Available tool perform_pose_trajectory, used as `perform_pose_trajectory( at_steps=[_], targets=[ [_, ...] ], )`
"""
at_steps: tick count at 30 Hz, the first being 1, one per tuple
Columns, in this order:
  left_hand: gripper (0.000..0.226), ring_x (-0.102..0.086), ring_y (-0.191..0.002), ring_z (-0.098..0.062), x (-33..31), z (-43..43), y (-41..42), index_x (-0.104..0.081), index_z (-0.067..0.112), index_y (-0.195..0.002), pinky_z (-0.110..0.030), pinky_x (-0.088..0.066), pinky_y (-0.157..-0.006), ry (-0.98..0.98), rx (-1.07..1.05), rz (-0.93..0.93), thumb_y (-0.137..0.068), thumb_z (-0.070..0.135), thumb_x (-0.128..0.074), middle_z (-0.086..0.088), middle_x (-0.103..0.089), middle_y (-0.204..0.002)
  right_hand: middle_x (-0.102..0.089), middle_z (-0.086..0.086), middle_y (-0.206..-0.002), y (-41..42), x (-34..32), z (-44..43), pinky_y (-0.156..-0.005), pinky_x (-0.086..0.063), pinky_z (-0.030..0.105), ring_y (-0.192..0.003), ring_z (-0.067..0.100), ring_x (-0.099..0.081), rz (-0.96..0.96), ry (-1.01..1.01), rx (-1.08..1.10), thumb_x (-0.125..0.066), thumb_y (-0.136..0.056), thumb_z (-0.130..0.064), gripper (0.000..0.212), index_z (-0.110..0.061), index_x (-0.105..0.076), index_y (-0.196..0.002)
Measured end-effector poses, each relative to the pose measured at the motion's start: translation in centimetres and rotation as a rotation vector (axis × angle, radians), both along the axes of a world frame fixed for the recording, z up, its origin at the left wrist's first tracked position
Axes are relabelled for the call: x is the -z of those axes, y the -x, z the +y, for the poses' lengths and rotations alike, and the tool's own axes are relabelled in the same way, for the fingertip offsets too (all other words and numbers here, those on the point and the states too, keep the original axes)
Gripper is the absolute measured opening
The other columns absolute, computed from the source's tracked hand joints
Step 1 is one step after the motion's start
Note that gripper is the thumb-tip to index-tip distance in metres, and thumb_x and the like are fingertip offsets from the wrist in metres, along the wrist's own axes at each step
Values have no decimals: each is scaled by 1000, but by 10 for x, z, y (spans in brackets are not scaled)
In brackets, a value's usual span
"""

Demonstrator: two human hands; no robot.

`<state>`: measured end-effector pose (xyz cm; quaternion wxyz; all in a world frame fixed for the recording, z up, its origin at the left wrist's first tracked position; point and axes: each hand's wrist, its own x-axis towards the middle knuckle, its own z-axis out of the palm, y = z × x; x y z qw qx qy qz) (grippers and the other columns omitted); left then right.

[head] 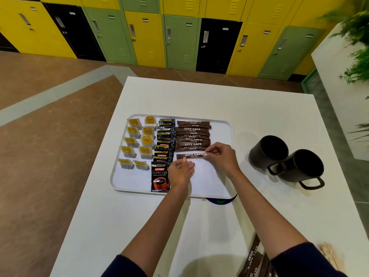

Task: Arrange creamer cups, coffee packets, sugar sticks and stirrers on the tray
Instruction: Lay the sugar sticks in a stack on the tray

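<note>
Right hand (221, 156) pinches the sugar stick (189, 156) on the tray (131, 181); left hand (180, 171), fingers relaxed, touches it

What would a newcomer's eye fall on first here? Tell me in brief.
The white tray mid-table holds neat rows: yellow-topped creamer cups at left, black coffee packets in the middle, brown sugar sticks at right. The right hand pinches one sugar stick by its end while the left hand touches it further left. Two dark mugs stand right of the tray.
</note>
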<state>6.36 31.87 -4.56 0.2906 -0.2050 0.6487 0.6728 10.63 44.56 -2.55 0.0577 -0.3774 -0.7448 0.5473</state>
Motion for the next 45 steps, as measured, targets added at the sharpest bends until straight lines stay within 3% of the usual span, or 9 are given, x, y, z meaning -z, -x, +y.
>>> perform_pose_trajectory(
  at_steps=[4, 9, 15, 23, 25, 28, 32, 40, 45],
  targets=[
    [34, -60, -73, -14, -4, 7, 4, -50, -7, -121, -13, -52, -58, -15, -4, 1, -96, 17, -50, -16, -62, -95, -60, -2, -70, 6, 6, -4, -50, -40, 0, -57, 0, -54, 5, -66, 86, -80, -71, -6, 22, 0, -65, -85],
    [38, -61, -98, -24, -12, 11, 8, -40, 1, -130, -29, -51, -85, -2, -28, 18, -96, 15, -49, -17, -61, -108, -64, 13, -87, 8, 15, -2, -53, -42, 7, -62, 7, -50, -18, -139, 117, -85, -65, -11, 29, -7, -62, -82],
    [31, -63, -96, -24, -22, 6, -7, -45, 0, -126, -23, -51, -74, 26, 34, 35, -98, 12, -45, -20, -62, -116, -63, 2, -84, -16, 0, 5, -59, -44, 11, -69, 10, -54, -15, -158, 87, -80, -73, -25, 26, -9, -62, -85],
    [10, -64, -73, -18, -38, -14, -78, -56, 9, -100, -12, -48, -56, 194, 540, 506, -94, 13, -48, -8, -66, -85, -67, 3, -80, -134, -26, -1, -69, -53, 29, -75, 22, -63, -135, -112, -80, -68, -85, -20, 7, -14, -67, -86],
    [6, -66, -74, -23, -34, -20, -99, -58, 10, -92, -20, -51, -61, 237, 696, 591, -92, 14, -53, -9, -68, -81, -65, 1, -77, -167, -28, -6, -71, -53, 32, -74, 21, -63, -180, -125, -36, -67, -86, -19, 5, -13, -67, -86],
    [9, -66, -76, -25, -24, -31, -131, -58, 12, -87, -36, -54, -73, 327, 965, 588, -88, 21, -60, -7, -67, -80, -63, 0, -73, -208, -28, -13, -76, -55, 38, -74, 21, -63, -264, -125, 18, -68, -84, -18, 6, -12, -67, -85],
    [23, -64, -86, -22, -15, -41, -169, -53, 17, -83, -37, -52, -81, 436, 1274, 517, -81, 32, -70, -5, -65, -87, -63, 4, -74, -252, -31, -26, -69, -54, 34, -70, 22, -63, -372, -78, 66, -69, -84, -15, 8, -11, -62, -85],
    [57, -50, -105, -27, -16, -39, -215, -45, 5, -110, -39, -47, -87, 530, 1344, 652, -73, 33, -78, -12, -45, -114, -58, 6, -87, -306, -28, -59, -67, -42, 29, -79, 20, -55, -604, -155, 116, -76, -78, -27, 32, -10, -51, -87],
    [52, -48, -109, -28, -18, -35, -226, -42, 2, -115, -39, -47, -87, 590, 1293, 706, -79, 23, -73, -13, -44, -118, -52, 4, -94, -317, -25, -82, -55, -34, 25, -82, 18, -50, -686, -130, 97, -75, -78, -33, 47, -7, -47, -105]
  ],
)
